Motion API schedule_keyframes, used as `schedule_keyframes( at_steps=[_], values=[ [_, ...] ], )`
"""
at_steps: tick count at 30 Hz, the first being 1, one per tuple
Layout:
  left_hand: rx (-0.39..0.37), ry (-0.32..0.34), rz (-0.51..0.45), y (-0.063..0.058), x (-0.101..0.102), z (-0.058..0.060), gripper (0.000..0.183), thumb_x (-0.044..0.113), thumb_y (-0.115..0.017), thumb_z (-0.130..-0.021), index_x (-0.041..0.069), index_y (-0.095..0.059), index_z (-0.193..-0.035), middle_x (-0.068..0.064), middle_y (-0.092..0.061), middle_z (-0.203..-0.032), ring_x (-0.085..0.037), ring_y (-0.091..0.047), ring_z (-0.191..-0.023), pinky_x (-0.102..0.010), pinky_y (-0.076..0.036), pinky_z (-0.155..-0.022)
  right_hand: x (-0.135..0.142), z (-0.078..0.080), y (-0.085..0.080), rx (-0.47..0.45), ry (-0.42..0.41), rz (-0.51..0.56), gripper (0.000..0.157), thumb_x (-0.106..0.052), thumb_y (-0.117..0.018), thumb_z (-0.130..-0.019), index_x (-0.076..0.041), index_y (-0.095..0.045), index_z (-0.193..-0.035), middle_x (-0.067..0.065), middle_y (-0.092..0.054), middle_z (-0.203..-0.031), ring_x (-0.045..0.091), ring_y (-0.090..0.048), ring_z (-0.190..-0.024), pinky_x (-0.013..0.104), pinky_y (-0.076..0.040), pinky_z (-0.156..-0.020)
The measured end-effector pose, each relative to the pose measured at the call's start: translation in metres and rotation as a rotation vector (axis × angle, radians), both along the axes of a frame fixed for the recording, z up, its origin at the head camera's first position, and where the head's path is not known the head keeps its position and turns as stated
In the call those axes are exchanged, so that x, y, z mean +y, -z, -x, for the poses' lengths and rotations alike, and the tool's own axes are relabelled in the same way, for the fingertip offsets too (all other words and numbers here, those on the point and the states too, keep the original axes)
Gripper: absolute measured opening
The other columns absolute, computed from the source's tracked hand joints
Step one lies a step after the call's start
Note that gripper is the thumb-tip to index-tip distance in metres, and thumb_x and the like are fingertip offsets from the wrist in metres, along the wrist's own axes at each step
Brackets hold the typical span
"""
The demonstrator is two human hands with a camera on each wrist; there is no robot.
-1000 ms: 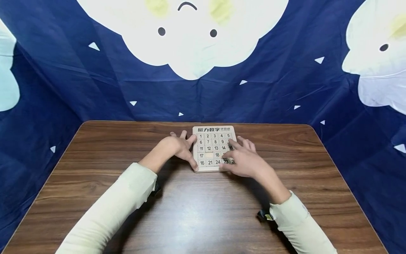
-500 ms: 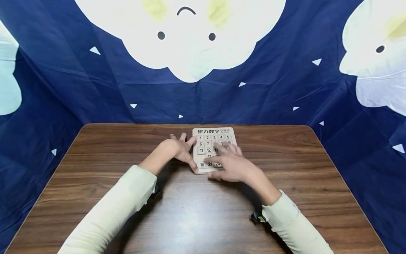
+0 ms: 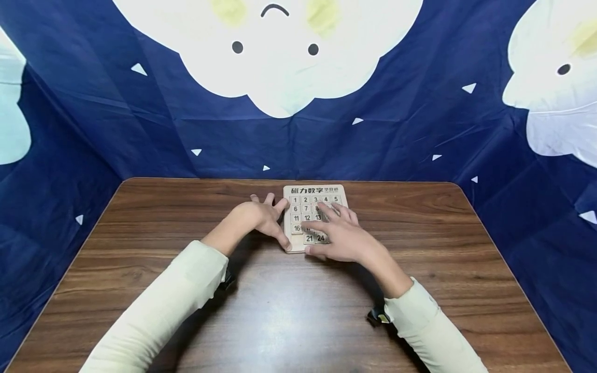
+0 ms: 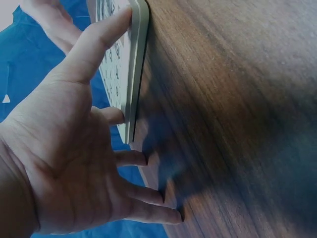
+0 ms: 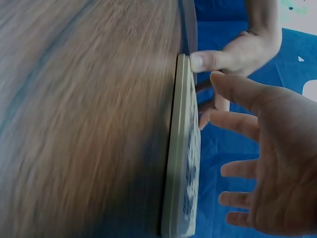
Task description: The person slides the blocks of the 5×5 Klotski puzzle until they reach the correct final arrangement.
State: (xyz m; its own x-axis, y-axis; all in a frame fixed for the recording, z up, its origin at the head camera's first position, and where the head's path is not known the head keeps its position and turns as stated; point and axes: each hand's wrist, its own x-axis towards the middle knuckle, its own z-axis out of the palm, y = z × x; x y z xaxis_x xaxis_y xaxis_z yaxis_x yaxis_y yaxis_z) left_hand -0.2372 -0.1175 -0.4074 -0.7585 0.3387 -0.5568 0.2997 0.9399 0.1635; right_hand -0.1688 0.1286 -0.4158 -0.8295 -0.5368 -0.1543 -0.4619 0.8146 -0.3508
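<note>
Number board under two bare hands; clock directions are taken about the board's centre, twelve o'clock lying away from the person. Nearest, the left sleeve (image 3: 172,300) enters from eight o'clock and the right sleeve (image 3: 431,321) from between four and five. The right hand (image 3: 345,239) arches over the board from four o'clock, fingers fanned and closed on nothing; one fingertip stands at or just beside tile 16 (image 3: 297,228), contact not being certain. The left hand (image 3: 263,217) lies at nine o'clock, fingers spread and likewise gripping nothing: the thumb rests on the near corner, between seven and eight, the index finger meets the side edge near ten, and the remaining fingers extend over the table (image 3: 280,321). The board (image 3: 287,188) lies flat near the table's far edge. Its number tiles (image 3: 306,209), where legible, ascend through 1–5, 6–8, 11–13 and 16–17; the bare cell (image 3: 296,240) occupies the corner between seven and eight, followed by 21 and 24. Ordering therefore appears well advanced in the upper rows, with the nearest row seemingly left to settle; tiles beneath the right hand cannot be read. Farthest, at twelve o'clock, hangs a blue cloth (image 3: 158,129).
</note>
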Motion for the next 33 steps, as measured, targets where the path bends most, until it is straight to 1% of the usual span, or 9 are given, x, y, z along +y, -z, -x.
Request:
schedule_keyframes(
  at_steps=[2,7,12,15,20,26,33],
  values=[
    [-0.004,-0.001,-0.005,-0.001,-0.002,0.001,0.130,0.075,-0.091,-0.079,0.026,-0.021,-0.177,-0.028,-0.025,-0.176,-0.077,-0.013,-0.163,-0.085,-0.039,-0.123,0.006,-0.003,-0.001,0.009,0.000,-0.011,0.062,-0.059,-0.075,-0.103,-0.035,-0.066,-0.159,0.022,-0.023,-0.188,0.057,-0.018,-0.172,0.079,-0.015,-0.136],
    [-0.006,0.005,-0.011,-0.002,-0.005,0.002,0.131,0.074,-0.091,-0.079,0.029,-0.019,-0.180,-0.027,-0.023,-0.179,-0.076,-0.014,-0.163,-0.085,-0.039,-0.123,0.013,-0.011,0.000,-0.006,-0.011,-0.047,0.056,-0.058,-0.075,-0.104,-0.034,-0.071,-0.154,0.022,-0.024,-0.187,0.060,-0.018,-0.171,0.081,-0.016,-0.135],
    [0.005,0.008,-0.010,-0.001,-0.007,0.001,0.131,0.076,-0.090,-0.079,0.030,-0.020,-0.180,-0.026,-0.022,-0.181,-0.075,-0.015,-0.164,-0.084,-0.041,-0.122,0.015,-0.018,0.003,0.002,-0.027,-0.033,0.055,-0.056,-0.076,-0.104,-0.033,-0.072,-0.153,0.022,-0.025,-0.187,0.063,-0.020,-0.170,0.081,-0.018,-0.134],
    [0.015,0.006,-0.012,0.001,-0.008,0.002,0.130,0.076,-0.090,-0.079,0.031,-0.021,-0.179,-0.026,-0.023,-0.180,-0.076,-0.016,-0.163,-0.084,-0.043,-0.121,0.016,-0.020,0.003,0.007,-0.026,-0.025,0.054,-0.055,-0.076,-0.104,-0.033,-0.072,-0.153,0.022,-0.026,-0.187,0.061,-0.020,-0.170,0.081,-0.019,-0.134],
    [0.020,-0.012,-0.014,0.002,-0.007,0.002,0.128,0.074,-0.093,-0.077,0.030,-0.025,-0.177,-0.027,-0.025,-0.178,-0.078,-0.016,-0.162,-0.083,-0.044,-0.120,0.018,-0.022,0.003,0.006,-0.023,-0.026,0.055,-0.055,-0.076,-0.104,-0.034,-0.071,-0.154,0.023,-0.027,-0.186,0.059,-0.021,-0.171,0.081,-0.021,-0.133],
    [0.027,-0.023,-0.010,0.002,-0.002,0.002,0.126,0.074,-0.095,-0.074,0.029,-0.029,-0.172,-0.028,-0.026,-0.176,-0.079,-0.017,-0.161,-0.083,-0.046,-0.118,0.022,-0.022,0.003,-0.006,-0.005,-0.011,0.052,-0.054,-0.076,-0.104,-0.033,-0.073,-0.151,0.023,-0.028,-0.186,0.057,-0.022,-0.171,0.082,-0.022,-0.132],
    [0.041,-0.020,-0.008,0.002,0.001,0.002,0.120,0.071,-0.096,-0.075,0.029,-0.032,-0.168,-0.026,-0.028,-0.174,-0.077,-0.021,-0.161,-0.083,-0.048,-0.117,0.028,-0.026,0.002,-0.004,-0.024,-0.004,0.049,-0.054,-0.077,-0.104,-0.033,-0.076,-0.149,0.021,-0.026,-0.187,0.057,-0.023,-0.171,0.083,-0.022,-0.131]
  ],
)
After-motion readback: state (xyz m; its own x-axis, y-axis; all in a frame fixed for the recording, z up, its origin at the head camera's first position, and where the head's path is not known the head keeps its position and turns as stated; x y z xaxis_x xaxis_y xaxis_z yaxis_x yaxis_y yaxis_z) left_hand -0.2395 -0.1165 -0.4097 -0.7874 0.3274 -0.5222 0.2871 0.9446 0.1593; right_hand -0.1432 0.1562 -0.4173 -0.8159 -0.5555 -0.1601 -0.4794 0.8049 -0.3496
